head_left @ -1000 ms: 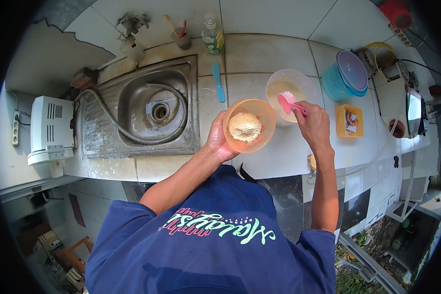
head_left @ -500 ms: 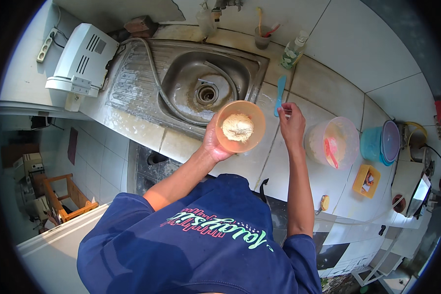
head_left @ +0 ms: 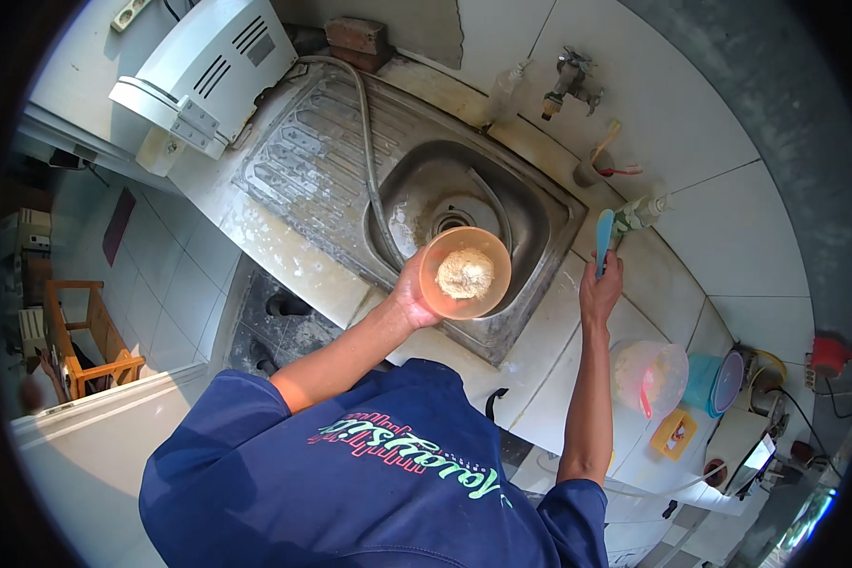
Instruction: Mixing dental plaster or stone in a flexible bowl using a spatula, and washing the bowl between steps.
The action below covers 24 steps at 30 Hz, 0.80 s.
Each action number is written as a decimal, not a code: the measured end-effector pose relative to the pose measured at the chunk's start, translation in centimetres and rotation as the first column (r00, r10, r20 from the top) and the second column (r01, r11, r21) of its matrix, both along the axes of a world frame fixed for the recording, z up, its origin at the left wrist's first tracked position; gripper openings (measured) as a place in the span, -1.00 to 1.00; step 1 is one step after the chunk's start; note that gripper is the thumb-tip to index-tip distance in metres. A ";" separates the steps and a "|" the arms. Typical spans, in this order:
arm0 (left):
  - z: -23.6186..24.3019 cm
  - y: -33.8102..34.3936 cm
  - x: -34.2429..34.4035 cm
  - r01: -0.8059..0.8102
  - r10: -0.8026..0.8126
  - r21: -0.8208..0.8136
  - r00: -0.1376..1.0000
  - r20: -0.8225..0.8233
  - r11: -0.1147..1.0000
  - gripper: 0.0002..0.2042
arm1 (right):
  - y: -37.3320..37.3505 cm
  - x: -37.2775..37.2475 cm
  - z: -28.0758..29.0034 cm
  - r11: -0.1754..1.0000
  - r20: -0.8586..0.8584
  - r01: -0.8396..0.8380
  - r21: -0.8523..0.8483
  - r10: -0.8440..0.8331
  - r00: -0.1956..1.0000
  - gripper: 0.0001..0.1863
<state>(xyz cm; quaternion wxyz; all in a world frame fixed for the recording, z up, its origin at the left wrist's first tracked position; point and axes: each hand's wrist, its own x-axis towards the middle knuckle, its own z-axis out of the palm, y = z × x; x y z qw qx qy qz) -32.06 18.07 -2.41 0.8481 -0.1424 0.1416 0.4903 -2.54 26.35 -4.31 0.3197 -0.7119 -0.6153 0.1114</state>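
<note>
My left hand (head_left: 415,295) grips an orange plastic bowl (head_left: 488,303) from its left side, over the near edge of the steel sink. A heap of pale, flour-like powder (head_left: 465,274) lies inside the bowl. Over the counter on the right, my right hand (head_left: 601,286) is closed around the lower end of a light blue spatula (head_left: 604,237), with its flat end pointing up and away from me. The fingertips on the handle are partly hidden.
Behind the bowl lies the steel sink (head_left: 426,180) with a grey hose (head_left: 367,151). A tap (head_left: 568,83) juts from the wall. Right of my forearm stand a translucent tub (head_left: 667,374) with a red-handled utensil (head_left: 646,393), a blue container (head_left: 702,379) and a yellow box (head_left: 673,434).
My right hand has picked the blue spatula up off the counter and raised it. The view has turned and shifted; the bowl remains in my left hand, now overlapping the sink.
</note>
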 end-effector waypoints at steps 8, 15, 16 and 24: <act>-0.1 2.2 -2.1 0.043 -0.039 -0.094 0.998 0.045 0.995 -0.65 | 16.5 -12.7 17.7 0.978 0.434 -0.084 0.190 -0.007 0.901 -0.48; -1.1 2.0 -6.4 -0.037 0.037 -0.017 0.999 -0.028 0.999 -0.59 | 24.0 -17.9 19.8 0.992 0.620 -0.022 -0.127 0.097 0.778 -0.45; -1.9 1.8 -7.2 -0.042 0.042 -0.022 0.999 -0.027 0.999 -0.59 | 24.4 -17.7 19.8 0.992 0.619 -0.023 -0.126 0.097 0.779 -0.50; -3.8 1.8 -10.7 -0.140 0.133 -0.117 0.989 -0.062 0.983 -0.59 | 24.3 -18.0 19.7 0.978 0.518 0.014 -0.210 0.099 0.850 -0.62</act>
